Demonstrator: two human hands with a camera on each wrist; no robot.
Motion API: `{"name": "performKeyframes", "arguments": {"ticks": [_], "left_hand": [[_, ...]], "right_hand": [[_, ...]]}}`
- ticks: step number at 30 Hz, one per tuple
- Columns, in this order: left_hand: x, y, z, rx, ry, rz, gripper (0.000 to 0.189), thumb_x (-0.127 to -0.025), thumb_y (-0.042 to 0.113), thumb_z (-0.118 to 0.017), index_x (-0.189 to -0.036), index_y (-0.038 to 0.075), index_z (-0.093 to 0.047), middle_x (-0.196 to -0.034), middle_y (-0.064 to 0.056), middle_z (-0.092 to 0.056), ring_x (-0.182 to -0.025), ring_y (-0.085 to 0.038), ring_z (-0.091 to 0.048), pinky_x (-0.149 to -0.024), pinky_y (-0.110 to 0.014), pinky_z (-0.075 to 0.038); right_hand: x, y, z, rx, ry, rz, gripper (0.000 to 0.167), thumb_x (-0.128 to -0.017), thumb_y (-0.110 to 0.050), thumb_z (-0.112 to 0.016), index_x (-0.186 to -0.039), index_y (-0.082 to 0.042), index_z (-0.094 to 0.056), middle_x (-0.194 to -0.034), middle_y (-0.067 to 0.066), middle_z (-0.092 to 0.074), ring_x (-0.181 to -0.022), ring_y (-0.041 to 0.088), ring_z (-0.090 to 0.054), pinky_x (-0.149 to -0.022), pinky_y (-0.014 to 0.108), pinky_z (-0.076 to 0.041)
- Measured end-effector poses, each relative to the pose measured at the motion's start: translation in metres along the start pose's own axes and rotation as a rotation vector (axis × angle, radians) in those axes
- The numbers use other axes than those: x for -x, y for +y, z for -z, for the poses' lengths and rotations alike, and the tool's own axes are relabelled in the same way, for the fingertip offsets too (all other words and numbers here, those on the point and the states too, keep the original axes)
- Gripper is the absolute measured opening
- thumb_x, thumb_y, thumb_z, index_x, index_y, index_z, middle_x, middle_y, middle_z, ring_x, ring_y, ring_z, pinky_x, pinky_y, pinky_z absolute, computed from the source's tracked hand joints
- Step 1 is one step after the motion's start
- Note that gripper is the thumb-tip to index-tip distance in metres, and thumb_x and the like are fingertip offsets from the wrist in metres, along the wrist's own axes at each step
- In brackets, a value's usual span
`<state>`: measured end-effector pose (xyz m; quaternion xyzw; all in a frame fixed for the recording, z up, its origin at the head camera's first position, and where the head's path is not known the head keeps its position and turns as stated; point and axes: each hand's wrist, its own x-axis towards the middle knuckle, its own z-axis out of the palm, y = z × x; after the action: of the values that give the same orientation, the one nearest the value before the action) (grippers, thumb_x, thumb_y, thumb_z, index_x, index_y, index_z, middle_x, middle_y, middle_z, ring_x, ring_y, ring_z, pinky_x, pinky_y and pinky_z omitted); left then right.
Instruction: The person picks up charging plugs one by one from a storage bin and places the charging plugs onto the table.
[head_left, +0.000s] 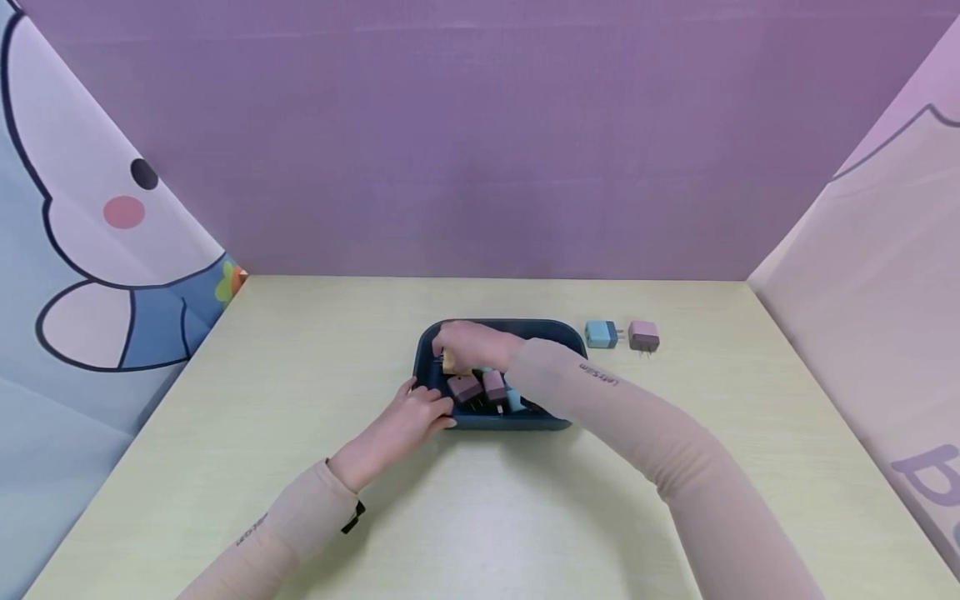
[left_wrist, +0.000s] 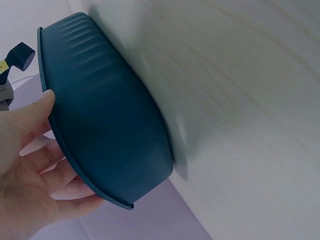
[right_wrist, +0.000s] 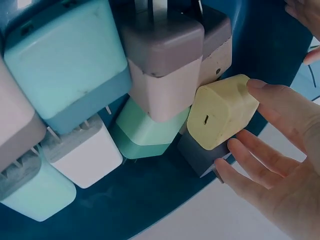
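Observation:
A dark blue plastic bin (head_left: pixel 510 423) stands on the table, holding several two-tone plug chargers. My left hand (head_left: pixel 411 419) grips the rim at its near left corner; in the left wrist view the thumb presses the outer wall (left_wrist: pixel 100 105) while the other fingers lie behind the rim. Reaching across into the bin, my right hand (head_left: pixel 476 343) pinches a yellow and dark grey charger (right_wrist: pixel 222 112) between thumb and fingers at the left end. Beside it lie mauve chargers (right_wrist: pixel 165 82), a green charger (right_wrist: pixel 145 127), a blue charger (right_wrist: pixel 70 65) and a white charger (right_wrist: pixel 87 155).
On the table (head_left: pixel 315 333), right of the bin, lie a blue charger (head_left: pixel 602 334) and a pink-and-mauve charger (head_left: pixel 643 336), prongs showing. A purple backdrop (head_left: pixel 495 150) rises behind the table, with printed cloth at both sides.

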<state>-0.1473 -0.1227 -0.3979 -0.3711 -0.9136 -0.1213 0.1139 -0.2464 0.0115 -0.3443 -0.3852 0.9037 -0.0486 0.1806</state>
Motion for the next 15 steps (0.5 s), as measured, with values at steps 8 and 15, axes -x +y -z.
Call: {"name": "performKeyframes", "arguments": {"ticks": [8, 15], "left_hand": [[-0.0003, -0.0004, 0.0006, -0.013, 0.007, -0.007, 0.017, -0.078, 0.018, -0.067, -0.071, 0.011, -0.053, -0.065, 0.002, -0.049, -0.064, -0.016, -0.052, -0.08, -0.057, -0.04], [0.0002, -0.0003, 0.0004, -0.011, 0.005, -0.007, 0.017, -0.078, 0.018, -0.067, -0.071, 0.011, -0.053, -0.064, 0.002, -0.049, -0.064, -0.017, -0.053, -0.081, -0.057, -0.04]], "right_hand": [[-0.0048, 0.0018, -0.0036, 0.036, 0.012, 0.001, 0.03, -0.079, -0.004, -0.063, -0.109, -0.008, -0.061, -0.107, 0.004, -0.059, -0.095, 0.015, -0.053, -0.084, 0.028, -0.044], [-0.0091, 0.0013, -0.0065, 0.106, 0.014, -0.011, 0.025, -0.078, -0.007, -0.066, -0.103, -0.01, -0.062, -0.101, 0.003, -0.06, -0.089, 0.014, -0.054, -0.079, 0.026, -0.045]]}}
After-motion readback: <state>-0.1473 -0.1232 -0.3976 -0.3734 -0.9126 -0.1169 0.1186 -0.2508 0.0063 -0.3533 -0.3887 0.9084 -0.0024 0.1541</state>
